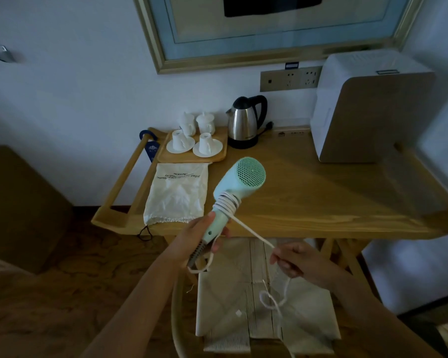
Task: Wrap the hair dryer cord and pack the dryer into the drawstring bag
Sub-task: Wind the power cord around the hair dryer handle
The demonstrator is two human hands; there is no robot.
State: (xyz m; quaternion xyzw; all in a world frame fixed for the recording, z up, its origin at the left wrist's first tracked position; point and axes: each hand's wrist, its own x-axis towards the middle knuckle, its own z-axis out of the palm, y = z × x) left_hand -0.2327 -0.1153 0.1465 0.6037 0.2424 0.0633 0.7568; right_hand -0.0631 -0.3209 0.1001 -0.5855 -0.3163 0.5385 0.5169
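A light wooden table [308, 192] with a railed ledge along its left edge fills the middle of the frame, standing against a pale wall over dark patterned wooden flooring. At its back left a wooden tray [219, 153] carries white cups on saucers and two lidded white pots; just right of it stands a stainless steel electric kettle with a black handle [245, 121]. A large white boxy appliance [367, 107] occupies the table's right end, below a brass-coloured socket panel [290, 78] on the wall. A gold-framed picture [269, 29] hangs at top centre.

The crumpled white drawstring bag with dark printed lettering [176, 193] lies flat on the table's left part, its gathered mouth at the near edge.

Centre frame, the mint-green hair dryer [239, 180] is held above the table's near edge, mesh intake facing up and right. The left hand [204, 239] grips its handle, fingers curled round it. Several turns of the white cord [251, 229] sit around the handle's top, and a taut length runs down-right to the right hand [295, 262], which pinches it between thumb and fingers. The slack loops below, over a pale woven-seat stool [243, 306] under the table.
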